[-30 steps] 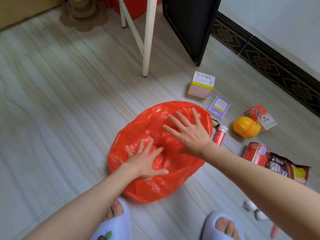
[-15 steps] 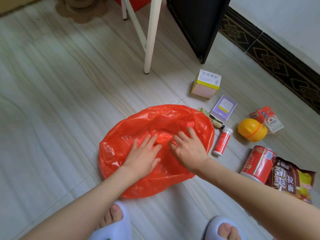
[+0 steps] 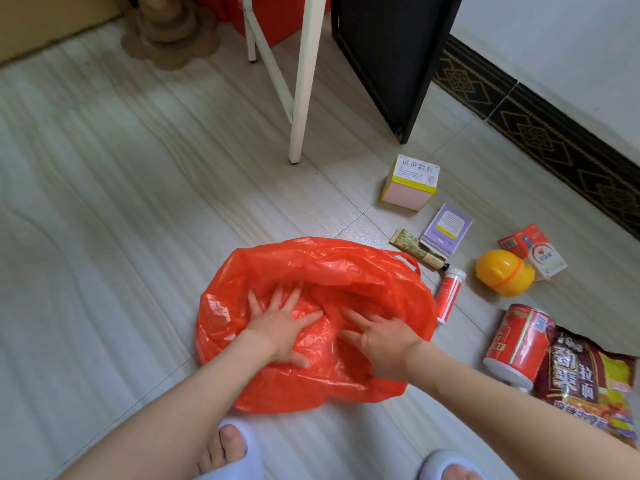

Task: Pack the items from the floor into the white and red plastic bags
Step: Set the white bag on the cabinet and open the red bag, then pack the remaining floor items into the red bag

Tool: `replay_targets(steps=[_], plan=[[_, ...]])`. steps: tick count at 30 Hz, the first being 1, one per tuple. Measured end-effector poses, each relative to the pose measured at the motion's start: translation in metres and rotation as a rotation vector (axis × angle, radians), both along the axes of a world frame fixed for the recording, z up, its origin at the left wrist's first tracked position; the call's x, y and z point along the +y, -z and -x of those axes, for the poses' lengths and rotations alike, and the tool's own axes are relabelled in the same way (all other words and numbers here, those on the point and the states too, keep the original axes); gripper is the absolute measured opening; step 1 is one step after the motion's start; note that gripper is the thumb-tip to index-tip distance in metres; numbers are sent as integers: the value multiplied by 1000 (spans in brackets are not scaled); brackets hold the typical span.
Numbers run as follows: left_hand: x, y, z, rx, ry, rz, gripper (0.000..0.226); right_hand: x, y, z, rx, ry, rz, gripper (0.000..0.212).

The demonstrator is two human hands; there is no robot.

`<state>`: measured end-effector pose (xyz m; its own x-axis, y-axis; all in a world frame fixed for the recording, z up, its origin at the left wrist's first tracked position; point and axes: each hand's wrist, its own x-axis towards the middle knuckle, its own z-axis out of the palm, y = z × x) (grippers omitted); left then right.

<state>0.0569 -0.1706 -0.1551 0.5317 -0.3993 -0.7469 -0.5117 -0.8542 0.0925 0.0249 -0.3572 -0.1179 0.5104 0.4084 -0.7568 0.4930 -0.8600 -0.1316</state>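
On the red plastic bag (image 3: pixel 313 327), both your hands lie flat with fingers spread, gripping nothing. Your left hand (image 3: pixel 282 327) presses the crumpled plastic near the bag's middle, fingers fanned away from you. Your right hand (image 3: pixel 382 342) rests just beside it on the bag's right half, its fingers angled toward the left hand. The bag sits puffed and wrinkled on the pale tiled floor (image 3: pixel 121 220), one handle loop showing at its far right edge.

To the right of the bag, the items wait on the floor. A red and white tube (image 3: pixel 449 295) lies just beside the bag's right edge. Beyond it a patterned cream tube (image 3: pixel 417 249) lies at a slant, with a purple box (image 3: pixel 446 228) touching or just beside it. Farther off stands a yellow and white box (image 3: pixel 410 181). A yellow round container (image 3: pixel 502 277) sits near a red and white carton (image 3: pixel 533 251). Nearer your right forearm, a red can (image 3: pixel 516 341) lies on its side against a brown snack packet (image 3: pixel 585 379).

Your feet in pale slippers (image 3: pixel 242 455) show at the bottom edge. A white furniture leg (image 3: pixel 304 81) and a black panel (image 3: pixel 388 53) stand beyond.
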Motion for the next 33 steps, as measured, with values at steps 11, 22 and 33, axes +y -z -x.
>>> replay_targets(steps=[11,22,33], plan=[[-23,-77,48,-333,111,329,64,-61,-74,59,-509,5,-209,71],[-150,-88,82,-443,431,651,49,-181,-58,154,-556,881,-130,51],[-255,-8,20,-442,186,226,64,-201,2,88,-510,1479,-206,75]])
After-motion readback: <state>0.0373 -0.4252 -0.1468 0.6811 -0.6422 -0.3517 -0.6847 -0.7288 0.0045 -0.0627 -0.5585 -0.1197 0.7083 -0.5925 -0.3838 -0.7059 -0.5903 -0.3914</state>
